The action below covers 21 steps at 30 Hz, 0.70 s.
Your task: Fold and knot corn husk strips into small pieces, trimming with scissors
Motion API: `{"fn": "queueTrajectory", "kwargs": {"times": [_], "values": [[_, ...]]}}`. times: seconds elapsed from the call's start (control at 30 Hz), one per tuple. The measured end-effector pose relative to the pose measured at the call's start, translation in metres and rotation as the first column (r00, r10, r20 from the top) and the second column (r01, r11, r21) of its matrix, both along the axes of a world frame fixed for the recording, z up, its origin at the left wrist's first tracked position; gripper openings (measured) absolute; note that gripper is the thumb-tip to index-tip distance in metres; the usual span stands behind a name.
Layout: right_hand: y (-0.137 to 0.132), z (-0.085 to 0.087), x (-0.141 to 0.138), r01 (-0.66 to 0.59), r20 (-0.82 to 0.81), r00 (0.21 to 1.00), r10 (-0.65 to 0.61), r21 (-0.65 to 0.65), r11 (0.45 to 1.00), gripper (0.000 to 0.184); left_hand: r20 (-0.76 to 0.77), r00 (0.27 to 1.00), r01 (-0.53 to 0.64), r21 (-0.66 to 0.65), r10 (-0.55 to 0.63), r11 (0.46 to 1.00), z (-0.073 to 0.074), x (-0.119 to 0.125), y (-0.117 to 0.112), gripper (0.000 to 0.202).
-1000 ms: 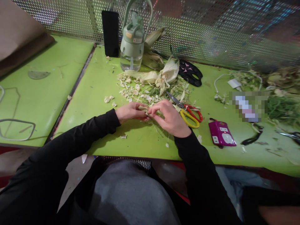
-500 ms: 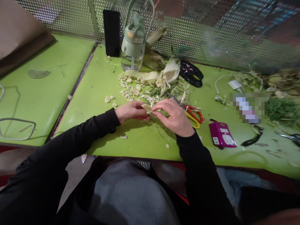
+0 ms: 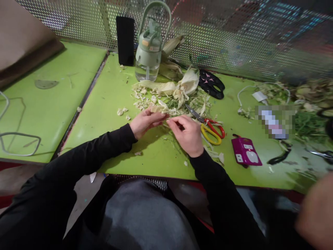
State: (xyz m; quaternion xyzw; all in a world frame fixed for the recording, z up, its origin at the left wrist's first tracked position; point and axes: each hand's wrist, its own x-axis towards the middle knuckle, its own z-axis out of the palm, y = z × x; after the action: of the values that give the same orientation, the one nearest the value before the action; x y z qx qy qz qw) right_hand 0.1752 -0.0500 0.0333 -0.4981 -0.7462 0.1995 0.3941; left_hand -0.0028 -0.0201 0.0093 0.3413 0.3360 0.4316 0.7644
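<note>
My left hand (image 3: pixel 146 123) is closed low over the green table, its fingers against a pale piece of corn husk (image 3: pixel 157 109). Close beside its fingertips, my right hand (image 3: pixel 187 134) has thumb and forefinger pinched together; whatever is between them is too small to make out. Just beyond both hands lies a heap of torn husk bits (image 3: pixel 145 102), with larger corn husks (image 3: pixel 189 81) at its back. Scissors with red and yellow handles (image 3: pixel 211 133) rest right of my right hand, blades toward the heap.
Behind the heap stand a green water bottle (image 3: pixel 148 53) and a black phone (image 3: pixel 125 41) leaning on the mesh screen. A black palette-shaped object (image 3: pixel 211 84) lies beside the husks. To the right are a purple socket block (image 3: pixel 246 151), a white cable and charger (image 3: pixel 259 96), and other scissors (image 3: pixel 322 153).
My right hand has drawn slightly left and down, its fingers curling more. The husk piece between my hands now shows above my left fingers. Something blurred, skin-toned has come in at lower right.
</note>
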Motion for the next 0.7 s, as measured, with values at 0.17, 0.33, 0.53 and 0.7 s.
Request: {"fn": "queueTrajectory", "kwargs": {"times": [0.17,0.33,0.53,0.7], "values": [[0.002,-0.013,-0.016,-0.292,-0.563,0.819,-0.113,-0.578,0.762,0.036,0.039,0.988,-0.154,0.097,0.151,0.983,-0.006,0.008,-0.004,0.024],[0.007,-0.014,-0.018,-0.356,-0.679,0.677,-0.285,-0.640,0.681,0.043,0.038,0.984,-0.177,0.157,0.174,0.972,-0.007,0.011,-0.006,0.024],[0.007,-0.015,-0.018,-0.302,-0.673,0.677,-0.298,-0.624,0.721,0.037,0.041,0.987,-0.161,0.132,0.157,0.978,-0.001,0.012,-0.007,0.024],[-0.003,-0.016,-0.018,-0.242,-0.606,0.771,-0.197,-0.564,0.789,0.022,0.043,0.985,-0.170,0.187,0.165,0.968,0.005,0.007,-0.008,0.025]]}}
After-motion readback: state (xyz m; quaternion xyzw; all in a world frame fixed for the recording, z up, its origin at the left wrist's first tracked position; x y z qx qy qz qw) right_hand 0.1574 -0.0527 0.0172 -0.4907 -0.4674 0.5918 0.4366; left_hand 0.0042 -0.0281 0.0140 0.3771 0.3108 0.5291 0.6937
